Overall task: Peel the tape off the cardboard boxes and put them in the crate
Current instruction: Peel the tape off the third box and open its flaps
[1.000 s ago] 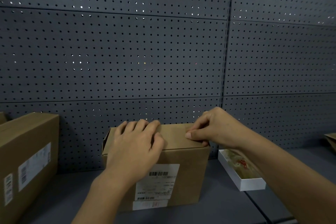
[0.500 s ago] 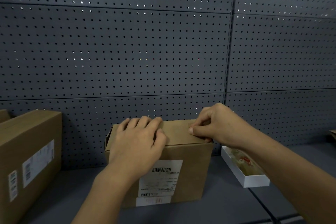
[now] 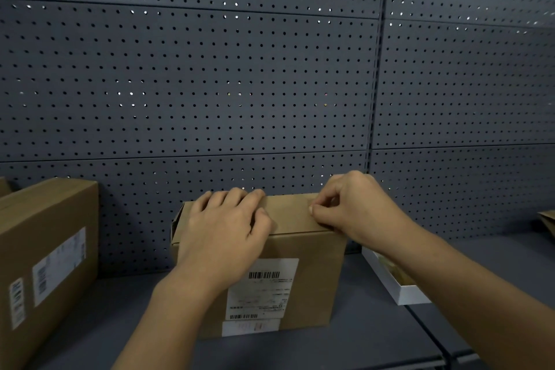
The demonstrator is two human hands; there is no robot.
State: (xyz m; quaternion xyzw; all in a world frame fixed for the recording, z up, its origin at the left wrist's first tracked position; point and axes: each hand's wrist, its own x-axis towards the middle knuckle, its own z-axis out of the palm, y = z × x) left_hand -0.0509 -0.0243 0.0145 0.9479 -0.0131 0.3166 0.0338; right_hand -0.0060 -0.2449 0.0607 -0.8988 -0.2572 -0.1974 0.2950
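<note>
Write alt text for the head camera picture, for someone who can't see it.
Two hands work atop a cardboard box on a grey shelf: the left hand rests flat, the right hand pinches at its top edge. Pegboard behind.

head view, close, facing pegboard wall (image 3: 210,84)

Grey pegboard wall (image 3: 210,84), white tray (image 3: 399,288)

Cardboard box (image 3: 312,273) front label (image 3: 262,288) carries barcodes; print illegible. Left box (image 3: 45,249) labels (image 3: 58,266) likewise unreadable.
</note>
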